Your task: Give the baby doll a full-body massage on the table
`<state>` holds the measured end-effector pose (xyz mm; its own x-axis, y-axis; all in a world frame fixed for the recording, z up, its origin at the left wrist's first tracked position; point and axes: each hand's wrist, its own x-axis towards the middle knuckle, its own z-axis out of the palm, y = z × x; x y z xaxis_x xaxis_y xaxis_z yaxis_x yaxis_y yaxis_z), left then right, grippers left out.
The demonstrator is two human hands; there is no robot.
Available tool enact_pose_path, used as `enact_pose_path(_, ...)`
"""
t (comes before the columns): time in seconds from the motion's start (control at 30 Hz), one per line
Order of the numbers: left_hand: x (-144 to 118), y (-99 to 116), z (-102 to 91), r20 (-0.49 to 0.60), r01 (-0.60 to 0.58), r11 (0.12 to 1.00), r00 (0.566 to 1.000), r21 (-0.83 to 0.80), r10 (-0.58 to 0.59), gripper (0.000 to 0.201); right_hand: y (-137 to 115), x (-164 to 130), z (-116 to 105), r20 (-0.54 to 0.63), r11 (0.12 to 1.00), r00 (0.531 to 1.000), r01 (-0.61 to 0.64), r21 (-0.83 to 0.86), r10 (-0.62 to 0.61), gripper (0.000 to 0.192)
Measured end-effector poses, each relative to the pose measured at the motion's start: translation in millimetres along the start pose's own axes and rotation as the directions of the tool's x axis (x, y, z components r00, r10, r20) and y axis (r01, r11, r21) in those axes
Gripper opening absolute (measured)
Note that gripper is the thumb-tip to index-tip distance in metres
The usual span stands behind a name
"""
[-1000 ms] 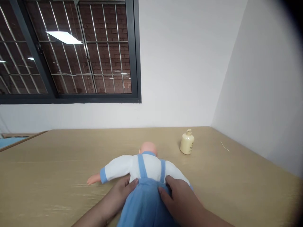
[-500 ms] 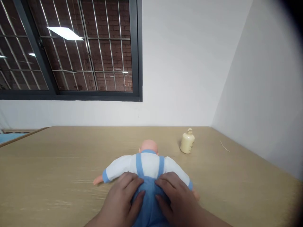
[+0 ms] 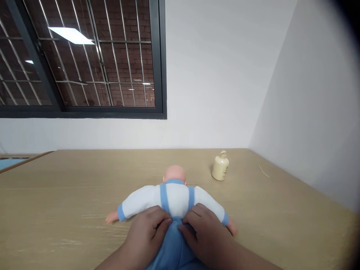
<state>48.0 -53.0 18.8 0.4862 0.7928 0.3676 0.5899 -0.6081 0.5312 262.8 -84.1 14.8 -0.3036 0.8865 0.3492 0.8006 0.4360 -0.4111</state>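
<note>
A baby doll (image 3: 174,195) in a white top and blue overalls lies face down on the wooden table (image 3: 56,195), head away from me, arms spread. My left hand (image 3: 147,234) rests on the left side of its lower back, fingers curled onto the blue fabric. My right hand (image 3: 204,234) presses the right side of the waist, fingers pinching the overalls. The two hands nearly meet at the middle of the back. The doll's legs are hidden under my hands and below the frame.
A small cream bottle (image 3: 220,171) stands upright at the back right of the table. A thin pale strand (image 3: 263,171) lies near the right wall. White walls meet at a corner behind; a barred dark window (image 3: 81,60) is at upper left.
Both hands slid from the doll's sides toward the middle of its back and closed onto the overalls. The doll shifted slightly; the view moved a little.
</note>
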Motion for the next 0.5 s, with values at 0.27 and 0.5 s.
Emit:
enact_pose_path(0.27, -8.6, -1.7, 8.8, -0.181, -0.186, 0.946, 0.954, 0.265, 0.239, 0.028, -0.7, -6.7, 8.7, -0.182, 0.993, 0.978, 0.112, 0.044, -0.102, 0.031)
enact_pose_path(0.5, -5.5, -2.6, 4.0, -0.096, -0.178, 0.941, 0.972, 0.289, 0.213, 0.035, 0.3, -3.3, 7.0, -0.092, 0.984, 0.987, 0.138, 0.110, -0.128, 0.035)
